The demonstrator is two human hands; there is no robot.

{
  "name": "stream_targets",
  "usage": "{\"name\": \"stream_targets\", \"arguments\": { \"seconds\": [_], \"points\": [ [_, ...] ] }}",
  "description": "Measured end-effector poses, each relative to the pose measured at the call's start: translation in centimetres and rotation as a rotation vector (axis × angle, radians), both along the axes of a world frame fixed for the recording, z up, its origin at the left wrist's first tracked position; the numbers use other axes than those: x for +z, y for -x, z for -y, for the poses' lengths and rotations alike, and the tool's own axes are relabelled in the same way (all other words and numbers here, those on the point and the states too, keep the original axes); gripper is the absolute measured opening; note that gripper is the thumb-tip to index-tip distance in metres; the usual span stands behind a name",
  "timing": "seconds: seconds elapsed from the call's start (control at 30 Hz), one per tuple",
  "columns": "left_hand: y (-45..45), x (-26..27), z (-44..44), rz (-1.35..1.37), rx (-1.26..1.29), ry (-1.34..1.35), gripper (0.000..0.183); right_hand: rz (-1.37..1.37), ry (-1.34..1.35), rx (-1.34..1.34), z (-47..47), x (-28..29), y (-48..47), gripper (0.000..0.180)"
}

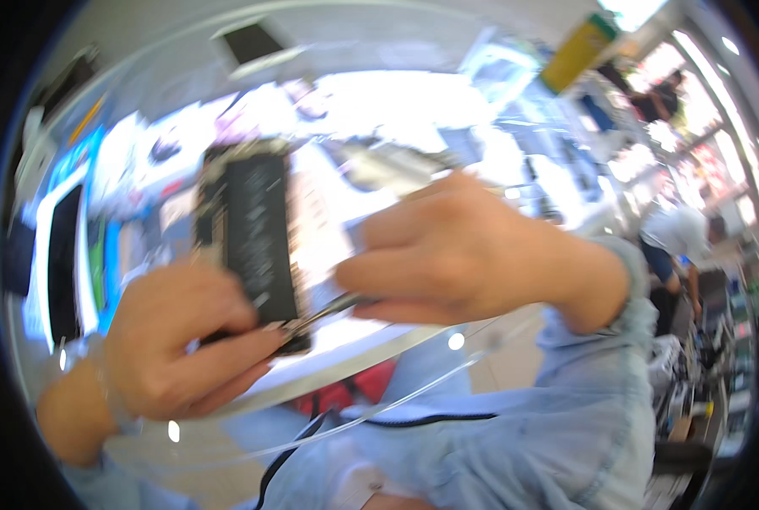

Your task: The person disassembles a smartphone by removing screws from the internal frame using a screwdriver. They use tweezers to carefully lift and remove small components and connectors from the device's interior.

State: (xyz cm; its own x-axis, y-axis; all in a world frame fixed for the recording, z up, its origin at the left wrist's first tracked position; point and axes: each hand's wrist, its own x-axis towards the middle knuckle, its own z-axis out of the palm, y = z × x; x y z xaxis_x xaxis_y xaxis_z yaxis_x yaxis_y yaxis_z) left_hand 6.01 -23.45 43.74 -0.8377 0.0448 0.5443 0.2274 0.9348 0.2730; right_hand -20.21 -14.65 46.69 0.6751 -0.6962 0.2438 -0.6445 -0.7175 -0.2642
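An opened smartphone (208, 185) with its insides bare stands lengthwise before me, and a black battery (258, 236) fills much of it. My left hand (182, 344) grips the phone's lower left part, thumb and forefinger near its bottom edge. In my right hand (456, 255) is a slim metal hand tool (332, 307), perhaps tweezers or a screwdriver; blur hides which. Its tip meets the phone's lower end, close to my left fingertips. Whether it touches a part there I cannot tell.
Over the bright worktable (411, 95) lie blurred items. A white-framed dark panel (66, 268) lies at the left. A yellow and green box (577, 54) stands at the back right. A clear cord (379, 411) crosses my lap. Another person (676, 236) bends over at the far right.
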Motion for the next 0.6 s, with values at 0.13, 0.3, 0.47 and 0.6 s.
{"name": "stream_targets", "arguments": {
  "seconds": [0.13,0.3,0.47,0.6],
  "points": [
    [0.7,0.7,-0.5,0.050,0.071,0.057,0.030,-0.102,-0.025,-0.074,0.0,0.3,0.4,0.019],
    [0.1,0.3,-0.7,0.090,0.156,-0.047,0.026,-0.092,-0.050,-0.095,0.5,0.7,0.0,0.019],
    [0.1,0.4,-1.4,0.147,0.283,-0.210,0.020,-0.101,-0.017,-0.075,1.1,0.3,0.2,0.019],
    [0.9,1.2,-2.1,0.146,0.295,-0.185,0.020,-0.075,0.026,-0.022,1.3,-0.3,0.8,0.020]
  ]
}}
